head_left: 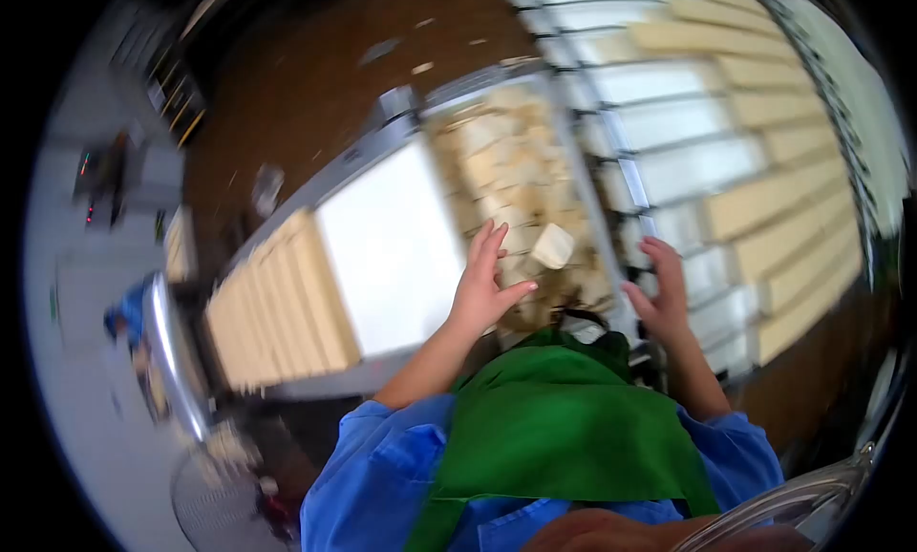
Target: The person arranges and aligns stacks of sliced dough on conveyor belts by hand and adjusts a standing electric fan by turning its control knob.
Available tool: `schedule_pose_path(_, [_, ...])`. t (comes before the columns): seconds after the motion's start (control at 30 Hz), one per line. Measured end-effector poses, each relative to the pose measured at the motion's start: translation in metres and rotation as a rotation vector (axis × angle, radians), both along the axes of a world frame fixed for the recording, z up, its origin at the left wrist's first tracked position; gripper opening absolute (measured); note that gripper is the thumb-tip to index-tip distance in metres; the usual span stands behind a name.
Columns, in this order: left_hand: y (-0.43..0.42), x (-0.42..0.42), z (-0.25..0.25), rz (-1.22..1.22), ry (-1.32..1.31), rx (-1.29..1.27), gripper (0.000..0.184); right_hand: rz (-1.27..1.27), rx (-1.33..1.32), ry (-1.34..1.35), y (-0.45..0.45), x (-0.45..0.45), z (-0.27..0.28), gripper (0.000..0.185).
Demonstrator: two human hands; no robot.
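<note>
My left hand [482, 283] is open, its fingers spread above the left side of a long trough [583, 184] full of pale, broken-looking pieces [501, 156]. Just past its fingertips is a small cream block [553, 246] with a flat, light face; whether it lies on the pieces or is in the air I cannot tell. My right hand [661, 289] is open too, thumb and fingers apart, at the trough's right edge beside the slatted conveyor [683, 122]. Neither hand holds anything that I can see.
Long cream strips [778, 208] lie across the conveyor on the right. Left of the trough is a white board surface [392, 242], with a row of upright cream slabs [277, 308] beyond it. A person in blue [129, 313] and a wire-guarded fan [224, 499] are at far left.
</note>
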State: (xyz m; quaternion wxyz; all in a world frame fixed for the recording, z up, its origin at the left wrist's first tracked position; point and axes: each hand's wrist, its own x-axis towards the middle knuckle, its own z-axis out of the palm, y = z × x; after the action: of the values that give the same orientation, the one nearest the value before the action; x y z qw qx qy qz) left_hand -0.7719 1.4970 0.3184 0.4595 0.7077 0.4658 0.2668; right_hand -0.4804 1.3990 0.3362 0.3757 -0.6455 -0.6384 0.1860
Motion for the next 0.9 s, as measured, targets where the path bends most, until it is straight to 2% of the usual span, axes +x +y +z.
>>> schedule_pose_path(0.03, [-0.004, -0.047, -0.012, 0.069, 0.199, 0.194, 0.086, 0.046, -0.006, -0.071, 0.013, -0.011, -0.002, 0.059])
schedule_pose_path(0.1, [-0.027, -0.133, -0.002, 0.260, 0.518, 0.066, 0.087, 0.145, -0.033, -0.137, 0.040, -0.046, 0.000, 0.058])
schedule_pose_path(0.17, [-0.052, -0.217, -0.022, 0.378, 0.914, -0.042, 0.090, 0.255, -0.033, -0.185, 0.080, -0.096, -0.011, 0.059])
schedule_pose_path(0.23, [-0.069, -0.278, -0.015, 0.489, 0.980, -0.385, 0.089, 0.408, 0.006, -0.256, 0.129, -0.162, -0.014, 0.061])
schedule_pose_path(0.3, [-0.094, -0.333, -0.035, 0.506, 0.861, -0.370, 0.088, 0.563, -0.015, -0.242, 0.181, -0.246, -0.009, 0.064])
schedule_pose_path(0.37, [-0.115, -0.367, -0.059, 0.500, 0.744, -0.347, 0.088, 0.696, 0.102, -0.293, 0.233, -0.327, -0.029, 0.067])
schedule_pose_path(0.43, [-0.125, -0.384, -0.078, 0.477, 0.382, -0.119, 0.086, 0.839, 0.047, -0.304, 0.280, -0.409, -0.039, 0.073])
schedule_pose_path(0.47, [-0.128, -0.387, -0.083, 0.504, 0.263, -0.182, 0.086, 0.854, 0.050, -0.360, 0.301, -0.449, -0.050, 0.072])
schedule_pose_path(0.5, [-0.127, -0.390, -0.079, 0.506, 0.252, -0.183, 0.086, 0.866, 0.056, -0.413, 0.318, -0.489, -0.059, 0.072])
schedule_pose_path(0.57, [-0.125, -0.389, -0.076, 0.580, -0.125, -0.331, 0.086, 0.791, -0.054, -0.610, 0.339, -0.555, -0.064, 0.074])
schedule_pose_path(0.6, [-0.127, -0.390, -0.086, 0.603, -0.190, -0.282, 0.085, 0.794, -0.053, -0.621, 0.338, -0.578, -0.063, 0.074])
schedule_pose_path(0.67, [-0.129, -0.391, -0.085, 0.597, -0.186, -0.269, 0.084, 0.565, -0.141, -0.686, 0.331, -0.609, -0.065, 0.063])
schedule_pose_path(0.7, [-0.128, -0.391, -0.084, 0.588, -0.172, -0.254, 0.083, 0.569, -0.143, -0.695, 0.325, -0.613, -0.076, 0.063])
schedule_pose_path(0.77, [-0.124, -0.392, -0.081, 0.596, -0.128, -0.187, 0.077, 0.457, -0.135, -0.446, 0.309, -0.613, -0.106, 0.061])
schedule_pose_path(0.87, [-0.113, -0.390, -0.072, 0.564, -0.054, -0.252, 0.071, 0.392, -0.137, -0.465, 0.291, -0.582, -0.098, 0.061])
schedule_pose_path(0.9, [-0.108, -0.389, -0.070, 0.506, 0.021, -0.183, 0.070, 0.337, -0.131, -0.465, 0.289, -0.564, -0.096, 0.060])
